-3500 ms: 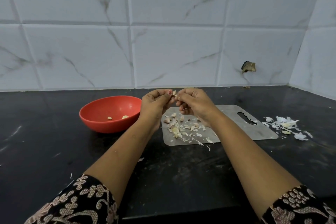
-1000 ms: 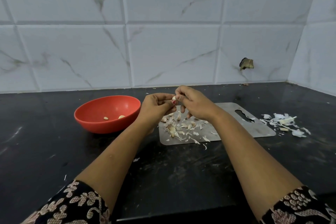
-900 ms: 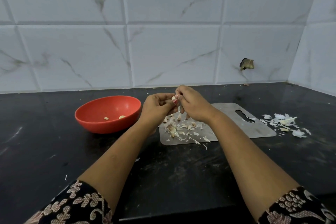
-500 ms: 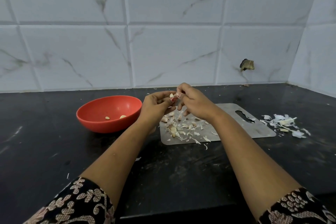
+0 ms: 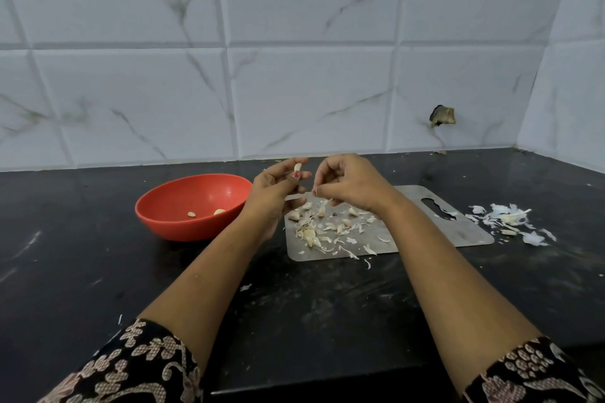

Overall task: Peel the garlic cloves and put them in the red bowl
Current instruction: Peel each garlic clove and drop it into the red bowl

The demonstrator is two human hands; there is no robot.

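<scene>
A: Well, the red bowl (image 5: 170, 196) sits left of the steel board (image 5: 458, 229), with two peeled cloves (image 5: 191, 214) inside.

B: And the left hand (image 5: 273, 190) pinches a pale, bare-looking garlic clove (image 5: 297, 167) at its fingertips, above the board. The right hand (image 5: 348, 183), just beside it, curls on a sliver of skin (image 5: 316, 192).

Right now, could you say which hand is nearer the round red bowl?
Left. The left hand, pinching a garlic clove, is beside the red bowl's rim; the right hand is farther, over the grey cutting board.
</scene>
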